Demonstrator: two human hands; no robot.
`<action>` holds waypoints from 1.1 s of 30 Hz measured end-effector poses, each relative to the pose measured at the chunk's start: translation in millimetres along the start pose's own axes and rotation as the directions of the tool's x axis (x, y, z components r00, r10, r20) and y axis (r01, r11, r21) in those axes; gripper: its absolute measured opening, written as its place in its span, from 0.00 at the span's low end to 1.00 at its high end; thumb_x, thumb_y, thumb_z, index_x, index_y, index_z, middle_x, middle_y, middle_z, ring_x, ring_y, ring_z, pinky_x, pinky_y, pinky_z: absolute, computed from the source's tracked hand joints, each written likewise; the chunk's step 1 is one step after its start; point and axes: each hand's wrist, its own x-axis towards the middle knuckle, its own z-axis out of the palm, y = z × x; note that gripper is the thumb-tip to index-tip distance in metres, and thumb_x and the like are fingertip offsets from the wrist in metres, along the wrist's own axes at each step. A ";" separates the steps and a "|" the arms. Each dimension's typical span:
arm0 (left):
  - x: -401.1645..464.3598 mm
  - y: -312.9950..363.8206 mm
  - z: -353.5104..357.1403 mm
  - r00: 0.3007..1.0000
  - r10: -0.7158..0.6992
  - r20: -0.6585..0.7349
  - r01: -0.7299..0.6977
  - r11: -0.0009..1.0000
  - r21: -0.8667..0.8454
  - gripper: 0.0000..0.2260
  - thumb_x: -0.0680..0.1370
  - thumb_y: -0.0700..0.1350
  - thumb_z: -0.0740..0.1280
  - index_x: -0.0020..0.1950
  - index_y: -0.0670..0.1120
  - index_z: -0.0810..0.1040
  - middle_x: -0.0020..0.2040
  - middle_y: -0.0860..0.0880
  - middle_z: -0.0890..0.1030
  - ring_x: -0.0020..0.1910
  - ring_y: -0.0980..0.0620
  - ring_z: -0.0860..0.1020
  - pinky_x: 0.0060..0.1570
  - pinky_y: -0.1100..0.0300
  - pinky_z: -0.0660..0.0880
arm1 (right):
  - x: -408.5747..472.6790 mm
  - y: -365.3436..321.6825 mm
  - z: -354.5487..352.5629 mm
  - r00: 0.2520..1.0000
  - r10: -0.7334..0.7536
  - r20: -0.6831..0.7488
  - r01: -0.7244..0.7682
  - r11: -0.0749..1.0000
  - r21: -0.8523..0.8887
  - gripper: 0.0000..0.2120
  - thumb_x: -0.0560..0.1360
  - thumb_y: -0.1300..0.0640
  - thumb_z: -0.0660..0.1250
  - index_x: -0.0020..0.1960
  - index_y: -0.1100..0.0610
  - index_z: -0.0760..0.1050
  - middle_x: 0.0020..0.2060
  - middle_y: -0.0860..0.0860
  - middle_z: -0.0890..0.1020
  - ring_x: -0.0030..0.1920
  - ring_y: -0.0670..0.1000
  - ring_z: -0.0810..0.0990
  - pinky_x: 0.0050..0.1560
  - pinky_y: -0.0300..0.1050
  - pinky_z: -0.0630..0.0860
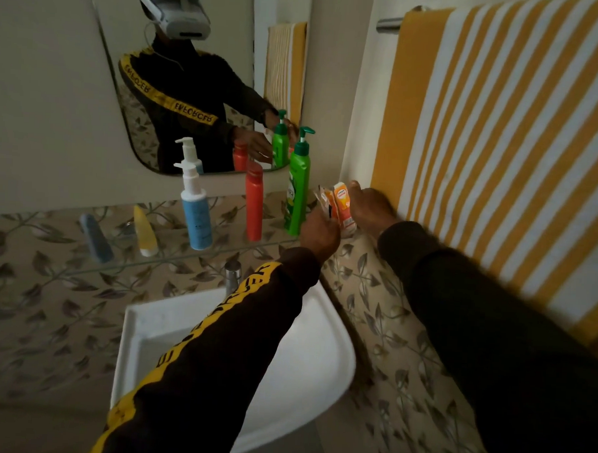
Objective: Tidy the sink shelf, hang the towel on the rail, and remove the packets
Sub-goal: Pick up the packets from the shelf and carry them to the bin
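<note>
Orange-and-white foil packets [339, 207] stand bunched at the right end of the glass sink shelf [173, 255], just beside the tall green pump bottle [297, 188]. Both hands are at them: the left hand [319, 234] is closed on the near, lower edges, and the right hand [368, 208] is curled around the far side, thumb at the top corner. The yellow-and-white striped towel [499, 149] already hangs over the chrome rail [388, 24], so the step in hand is judged to be packet removal. To do it well, the person should gather all packets into one firm pinch and lift them straight up and away from the green bottle, which stands close enough to be tipped. On the shelf, a red bottle [254, 207] and a blue-and-white pump bottle [195, 208] stand upright; a yellow tube [145, 233] and a blue tube [96, 239] rest at the left. Contents of these containers cannot be read. The white ceramic basin [319, 347] below appears empty, though the left sleeve [216, 353] covers part of it.
</note>
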 end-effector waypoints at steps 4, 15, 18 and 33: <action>-12.1 3.1 -9.3 1.000 -0.018 -0.025 0.018 1.000 0.006 0.10 0.75 0.35 0.62 0.34 0.44 0.69 0.40 0.38 0.79 0.43 0.38 0.78 0.40 0.55 0.69 | -20.0 -1.9 -4.0 1.000 -0.021 -0.008 0.021 0.999 -0.049 0.16 0.85 0.61 0.51 0.62 0.65 0.75 0.59 0.62 0.81 0.59 0.61 0.80 0.56 0.52 0.75; -42.1 10.9 -23.3 0.988 -0.088 -0.125 0.085 0.996 -0.029 0.14 0.71 0.33 0.66 0.27 0.42 0.68 0.40 0.31 0.78 0.36 0.34 0.75 0.34 0.59 0.66 | -43.0 4.1 -5.9 0.989 -0.146 0.025 0.141 0.980 0.140 0.08 0.74 0.70 0.62 0.39 0.61 0.76 0.39 0.59 0.76 0.42 0.54 0.75 0.44 0.48 0.72; -53.6 11.8 -24.7 0.985 -0.125 -0.120 0.123 0.992 -0.031 0.16 0.71 0.33 0.67 0.27 0.46 0.69 0.29 0.40 0.74 0.33 0.46 0.72 0.34 0.59 0.68 | -52.1 8.0 -4.1 0.988 -0.153 0.005 0.148 0.962 0.230 0.09 0.72 0.73 0.63 0.39 0.64 0.79 0.38 0.58 0.78 0.41 0.54 0.76 0.41 0.46 0.69; -120.1 17.2 -40.8 0.958 -0.225 -0.179 0.226 0.974 -0.020 0.06 0.71 0.33 0.69 0.35 0.41 0.80 0.31 0.46 0.78 0.30 0.50 0.76 0.35 0.56 0.76 | -101.3 16.1 4.4 0.989 -0.142 0.047 0.125 0.959 0.253 0.12 0.72 0.64 0.72 0.55 0.59 0.84 0.51 0.56 0.86 0.54 0.56 0.84 0.58 0.52 0.81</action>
